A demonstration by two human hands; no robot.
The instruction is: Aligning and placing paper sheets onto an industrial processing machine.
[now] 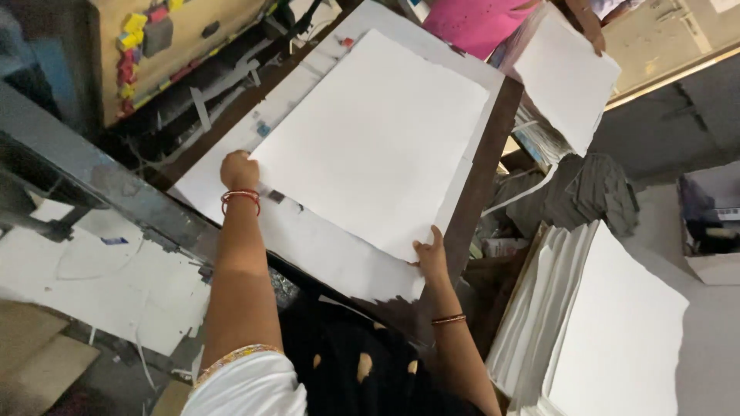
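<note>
1. The white sheet lies flat on the worktop, its long side running away from the person, and covers most of the pale surface under it.
2. Head view: the left hand sits at the sheet's near left corner, knuckles up and curled. Whether its fingers pinch the edge I cannot tell, since they are hidden under the hand. Red bangles ring that wrist.
3. The right hand holds the near right corner, thumb on top and fingers beneath, pinching the paper's edge.
4. The sheet looks thin, light and floppy, with a slightly ragged edge. I judge it easy to crease or tear, so it is best held at two corners, well apart, as it is now.
5. To the right, off the worktop, stands a tall stack of white sheets. Farther off, another person's hand rests on a second pile of paper.
6. At the upper left is a wooden board with small coloured blocks.
</note>
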